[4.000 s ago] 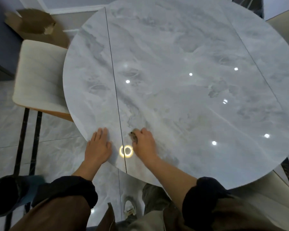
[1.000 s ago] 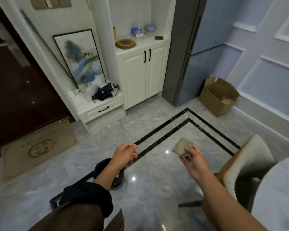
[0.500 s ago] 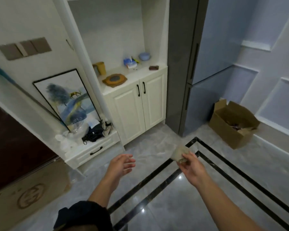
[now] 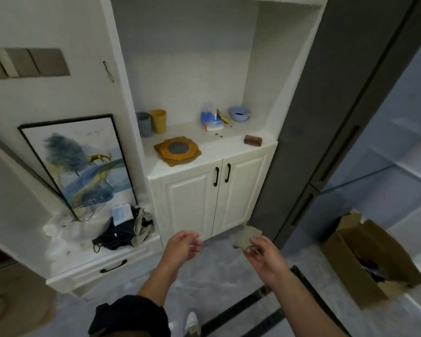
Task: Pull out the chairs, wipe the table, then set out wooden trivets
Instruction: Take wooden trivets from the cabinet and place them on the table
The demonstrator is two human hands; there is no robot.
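Faces cabinet (image 4: pixel 204 198) head-on, with bare floor (image 4: pixel 212 271) open between feet and doors. Pinches crumpled cloth (image 4: pixel 247 238) in right hand (image 4: pixel 265 257), fingers curled round its lower edge. Holds left hand (image 4: pixel 184 248) just beside it, empty, fingers loosely bent and spread, clear of cloth.

Looks down on trivets (image 4: pixel 178 150), stacked at left front of counter (image 4: pixel 229 148), lowest corner close to front edge, dark round patch at centre of top one. Behind them, near left wall of niche: grey cup (image 4: pixel 144 124) touching yellow cup (image 4: pixel 159 120). Further right on counter: tissue pack (image 4: pixel 212 121), bowl (image 4: pixel 240 113), small brown block (image 4: pixel 252 140) near right front corner.

Room bounded on right by fridge (image 4: pixel 326 117), hard against cabinet side, and by open box (image 4: pixel 365 259) on floor before it. Bounded on left by low drawer unit (image 4: pixel 102 266) jutting further out than doors, top crowded with dark clothes and clear ware, painting (image 4: pixel 83 164) leaning behind.

Against half a second ago: stands nearer, cabinet filling more of view, box pushed toward right edge. Carries hands much as then, cloth in same grip. Four seconds ago: wiping at table, now out of sight.
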